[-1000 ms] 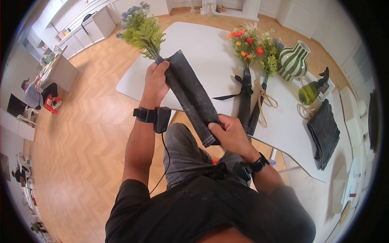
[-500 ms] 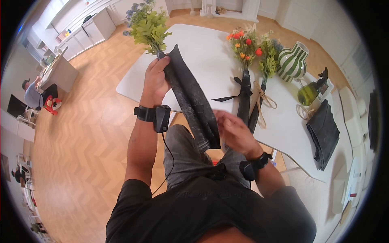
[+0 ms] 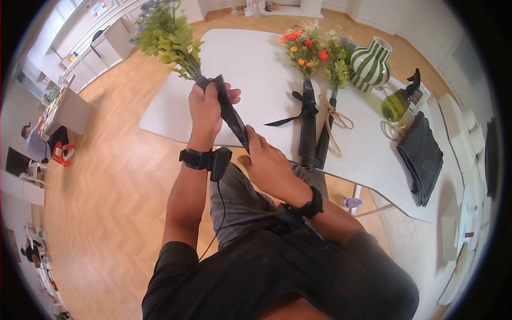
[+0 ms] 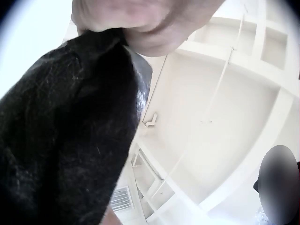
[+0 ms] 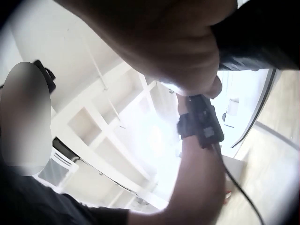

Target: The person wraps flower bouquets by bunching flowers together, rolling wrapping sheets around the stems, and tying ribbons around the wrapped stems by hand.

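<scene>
In the head view, my left hand (image 3: pixel 205 109) holds an artificial bouquet (image 3: pixel 170 45) of green leaves and blue flowers by its stems, thumb across the top of a black wrapping sheet (image 3: pixel 232 114). The wrapping runs down from the stems as a narrow strip. Lower on it, my right hand (image 3: pixel 269 165) grips the sheet, its fingers along the far side and the thumb on the near side. The left wrist view shows the black sheet (image 4: pixel 65 126) large and creased below the hand. In the right wrist view, dark wrapping (image 5: pixel 258 40) extends beyond the right hand.
On the white table (image 3: pixel 245 53) lie two wrapped bouquets, one with red and orange flowers (image 3: pixel 304 48) and a black ribbon, one leafy (image 3: pixel 336 58) with tan cord. A green-striped vase (image 3: pixel 372 64), a green spray bottle (image 3: pixel 397 104) and folded black material (image 3: pixel 421 154) are at right.
The right hand let go of the sheet's lower end, then took hold higher up. The broad sheet has become a narrow strip around the stems. The view has shifted slightly.
</scene>
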Demonstrator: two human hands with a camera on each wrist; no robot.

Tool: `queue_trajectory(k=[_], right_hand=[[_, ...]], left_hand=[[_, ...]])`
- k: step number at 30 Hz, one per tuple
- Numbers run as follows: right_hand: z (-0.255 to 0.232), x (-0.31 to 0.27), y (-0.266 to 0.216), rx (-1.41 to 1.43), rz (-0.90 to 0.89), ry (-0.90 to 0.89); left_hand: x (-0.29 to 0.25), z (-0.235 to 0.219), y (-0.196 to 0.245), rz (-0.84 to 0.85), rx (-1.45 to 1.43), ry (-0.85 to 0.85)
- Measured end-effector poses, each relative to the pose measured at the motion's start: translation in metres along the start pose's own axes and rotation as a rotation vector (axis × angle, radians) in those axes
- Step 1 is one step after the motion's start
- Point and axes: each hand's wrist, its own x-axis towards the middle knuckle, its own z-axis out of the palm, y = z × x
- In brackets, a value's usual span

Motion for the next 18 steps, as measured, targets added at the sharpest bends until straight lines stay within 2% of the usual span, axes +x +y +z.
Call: queue_trajectory(k=[2,3,6,7,8,9,10,11,12,13,14,15,16,18], right_hand=[[0.009,0.006,-0.001,-0.106,0.032,-0.042],[0.01,0.007,-0.001,-0.208,0.061,-0.088],[0.009,0.008,0.0,-0.22,0.041,-0.111],[0.012,0.009,0.004,-0.22,0.044,-0.111],[0.019,0.01,0.012,-0.017,-0.017,-0.006],[0.022,0.01,0.019,0.186,-0.077,0.098],[0.016,0.013,0.018,0.185,-0.074,0.097],[0.008,0.015,0.017,0.542,0.062,-0.069],[0.001,0.017,0.013,0.895,0.201,-0.238],[-0.002,0.017,0.011,0.896,0.2,-0.241],[-0.004,0.016,0.008,1.102,0.26,-0.269],[-0.005,0.016,0.007,1.307,0.32,-0.298],[-0.004,0.015,0.008,1.305,0.318,-0.305],[-0.001,0.013,0.014,1.416,0.396,-0.31]], left_hand=[[0.001,0.003,-0.002,0.032,0.059,0.112],[0.001,0.003,-0.002,0.029,0.058,0.111],[0.0,-0.004,0.002,-0.017,0.09,0.121],[0.001,-0.01,0.004,-0.05,0.068,0.039],[0.0,-0.015,0.005,-0.083,0.044,-0.042],[0.0,-0.018,0.006,-0.086,0.042,-0.042],[-0.001,-0.019,0.008,-0.127,-0.126,-0.072],[-0.002,-0.021,0.009,-0.167,-0.294,-0.101],[-0.001,-0.025,0.006,-0.169,-0.294,-0.098],[0.0,-0.026,0.003,-0.243,-0.462,-0.199],[0.0,-0.028,0.002,-0.316,-0.63,-0.299],[-0.004,-0.027,-0.003,-0.278,-0.601,-0.302],[-0.004,-0.025,-0.005,-0.273,-0.602,-0.297],[-0.004,-0.025,-0.009,-0.232,-0.411,-0.223]])
